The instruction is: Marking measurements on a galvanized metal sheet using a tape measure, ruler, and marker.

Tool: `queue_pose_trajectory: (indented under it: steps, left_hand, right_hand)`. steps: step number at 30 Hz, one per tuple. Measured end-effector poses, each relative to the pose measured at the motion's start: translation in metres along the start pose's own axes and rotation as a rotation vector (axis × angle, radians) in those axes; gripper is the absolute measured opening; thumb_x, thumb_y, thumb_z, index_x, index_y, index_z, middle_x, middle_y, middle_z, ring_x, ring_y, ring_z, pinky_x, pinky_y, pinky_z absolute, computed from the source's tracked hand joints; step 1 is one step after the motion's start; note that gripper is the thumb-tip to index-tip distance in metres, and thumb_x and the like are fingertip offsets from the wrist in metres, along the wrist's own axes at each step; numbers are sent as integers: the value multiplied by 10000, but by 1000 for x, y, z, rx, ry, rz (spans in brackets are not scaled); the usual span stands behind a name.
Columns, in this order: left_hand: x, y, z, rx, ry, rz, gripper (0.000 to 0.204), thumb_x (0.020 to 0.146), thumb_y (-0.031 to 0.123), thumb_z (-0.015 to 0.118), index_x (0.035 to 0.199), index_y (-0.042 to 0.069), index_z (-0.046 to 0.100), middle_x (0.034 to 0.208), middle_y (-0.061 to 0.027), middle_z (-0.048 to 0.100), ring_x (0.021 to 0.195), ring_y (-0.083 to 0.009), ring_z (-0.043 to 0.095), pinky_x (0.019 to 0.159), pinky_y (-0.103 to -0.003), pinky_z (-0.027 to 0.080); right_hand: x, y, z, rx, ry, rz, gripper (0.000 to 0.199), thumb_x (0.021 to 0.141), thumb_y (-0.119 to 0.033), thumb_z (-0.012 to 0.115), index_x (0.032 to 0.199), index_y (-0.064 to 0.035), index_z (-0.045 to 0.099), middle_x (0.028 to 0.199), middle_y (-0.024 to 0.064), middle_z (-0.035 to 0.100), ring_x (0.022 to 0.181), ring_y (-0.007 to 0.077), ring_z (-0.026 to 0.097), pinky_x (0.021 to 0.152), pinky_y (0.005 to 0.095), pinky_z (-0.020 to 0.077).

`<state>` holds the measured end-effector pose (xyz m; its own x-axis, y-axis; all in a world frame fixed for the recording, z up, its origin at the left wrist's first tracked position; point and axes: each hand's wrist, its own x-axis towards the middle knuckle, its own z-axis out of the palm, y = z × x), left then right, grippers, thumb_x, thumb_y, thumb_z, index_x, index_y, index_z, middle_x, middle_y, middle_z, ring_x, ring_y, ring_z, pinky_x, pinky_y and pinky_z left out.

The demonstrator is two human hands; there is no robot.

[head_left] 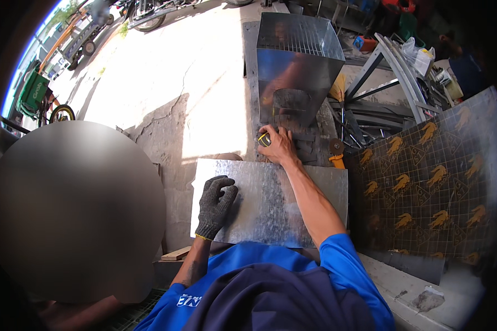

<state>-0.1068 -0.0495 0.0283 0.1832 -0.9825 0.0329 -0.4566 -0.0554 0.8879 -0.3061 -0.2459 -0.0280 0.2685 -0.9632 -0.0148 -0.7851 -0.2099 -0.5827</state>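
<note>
The bare right hand (280,144) is clasping a black-and-yellow tape measure (264,139) beyond the far edge of a galvanized steel sheet (259,201), which is lying in front of the torso; the gloved left hand (216,205) is hanging over the sheet's left part, its fingers loosely curled with nothing visible in them, and whether it is pressing down cannot be told. With the sheet seemingly unclamped, it could be sliding or tipping at a nudge, and its thin edge could be cutting the right forearm (309,196) that is lying uncovered across it. A careless sweep rightward could be meeting the disc of the angle grinder (337,160), which is sitting just past the far right corner. As for writing, white lettering is showing on the blue shirt (350,259) and on a green delivery box (34,92); orange reptile figures and lettered emblems are repeating across the dark film-faced plywood panel (425,182). Any markings on the tape measure are staying too small to read.
</note>
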Motion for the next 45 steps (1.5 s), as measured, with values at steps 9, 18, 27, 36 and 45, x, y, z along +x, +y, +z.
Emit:
queue_pose_trajectory:
  steps: [9, 18, 27, 36, 45]
  left_hand:
    - [22, 11, 28, -1099, -308, -519, 465, 1079, 365, 544, 1414, 44, 500, 1280, -101, 635, 1104, -174, 637, 952, -358, 545]
    - [7, 10, 32, -625, -509, -451, 467, 932, 313, 779, 1226, 4, 588, 1103, -74, 660, 975, -108, 629, 821, -272, 542]
    - [-1, 18, 34, -548, -692, -470, 539, 857, 345, 854, 1178, -4, 598, 1093, -106, 714, 985, -140, 675, 883, -315, 563]
    - [28, 32, 30, 11, -842, -247, 472, 876, 368, 829, 1139, 8, 675, 992, -83, 731, 916, -122, 657, 834, -301, 543]
    - [147, 44, -8, 438, -713, 32, 375, 953, 413, 625, 1074, 71, 720, 845, -98, 747, 805, -221, 721, 761, -367, 550]
  right_hand:
    - [-124, -70, -63, 127, -14, -345, 762, 753, -250, 832, 1433, -150, 502, 1390, 180, 504, 1272, 401, 499, 1088, 497, 455]
    - [-165, -26, -53, 698, -204, -26, 557, 946, -124, 681, 1481, -70, 534, 1316, 120, 520, 978, 162, 598, 852, 302, 538]
    - [-184, -1, -55, 1224, -483, 206, 401, 894, -195, 834, 1161, -3, 604, 975, 61, 645, 851, 119, 646, 726, 266, 549]
    - [-172, -11, -63, 974, -284, 125, 463, 871, -133, 853, 855, -121, 390, 886, 63, 674, 794, 96, 665, 619, 271, 592]
    - [-99, 19, -82, 1243, 197, 364, 396, 861, -307, 873, 946, -117, 536, 780, -8, 629, 663, 74, 629, 576, 216, 538]
